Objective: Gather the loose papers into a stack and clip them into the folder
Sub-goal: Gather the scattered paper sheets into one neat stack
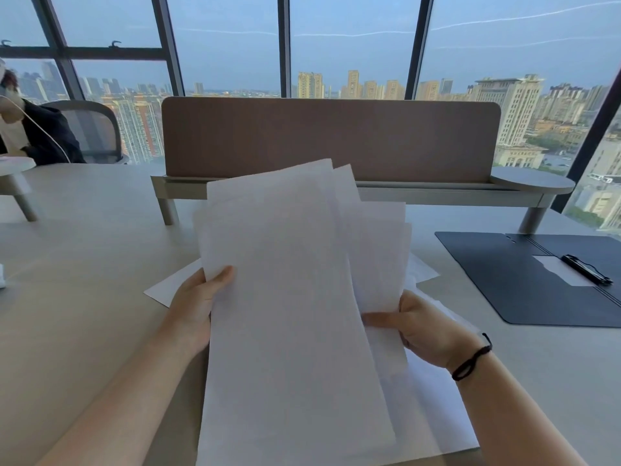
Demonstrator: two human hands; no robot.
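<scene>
A pale desk (84, 250) is set before tall windows (228, 45) through which a city skyline is seen, and a brown divider panel (329, 139) is mounted along the desk's far edge. A fanned bunch of white papers (285, 297) is held up above the desk between two hands. Its left edge is gripped by the left hand (195, 307), with the thumb laid across the front of the top sheet and the fingers hidden behind it. Its right side is pinched by the right hand (423, 327), the thumb pressed on the front of the sheets; a dark cord bracelet (470, 361) is worn on that wrist. The sheets are not squared, and their top corners are spread at different angles. More loose sheets (168, 285) are left flat on the desk beneath the held bunch. A dark folder (504, 274) lies open on the desk, well to the right, with a black clip (586, 269) on its inner face. A seated person (33, 129) is partly seen at the far left.
</scene>
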